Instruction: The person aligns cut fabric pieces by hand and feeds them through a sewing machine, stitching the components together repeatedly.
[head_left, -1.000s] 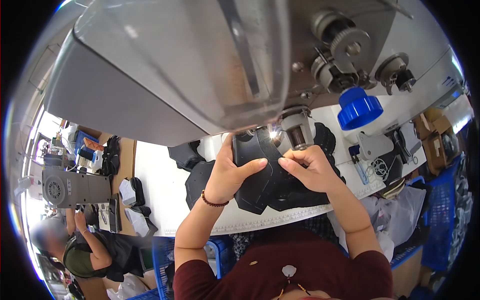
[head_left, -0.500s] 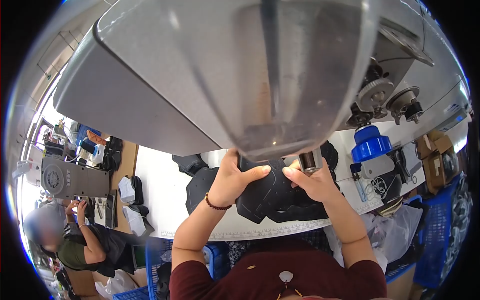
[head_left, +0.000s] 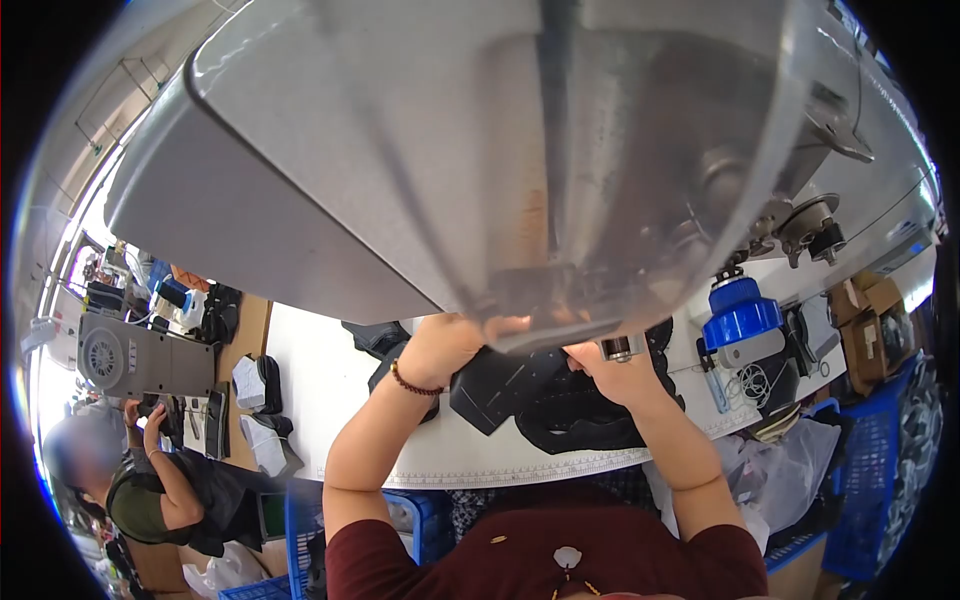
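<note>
A flat black stitched piece [head_left: 510, 385], with rows of pale marks or stitches on it, lies under a large grey sewing machine [head_left: 290, 200]. My left hand [head_left: 440, 352], a beaded bracelet at its wrist, grips the piece's left side; its fingertips blur behind the machine's clear guard [head_left: 620, 200]. On the right side, my right hand [head_left: 612, 378] holds the same piece, thumb on top and fingers curled, beside a small metal cylinder [head_left: 620, 348]. Another black piece [head_left: 378, 338] lies left of my left hand. The needle area is hidden.
A blue knob [head_left: 742, 312] hangs at the machine's right. A coil of white cord [head_left: 750, 385] lies on the white table [head_left: 330, 365]. Blue crates [head_left: 875, 470] and clear plastic bags [head_left: 790, 465] stand at right. At left, a co-worker [head_left: 165, 490] sits at another machine [head_left: 140, 355].
Both my hands and the black piece have shifted; my left hand's thumb now lies behind the clear guard. The view has moved a little, and the guard covers more of the machine's parts.
</note>
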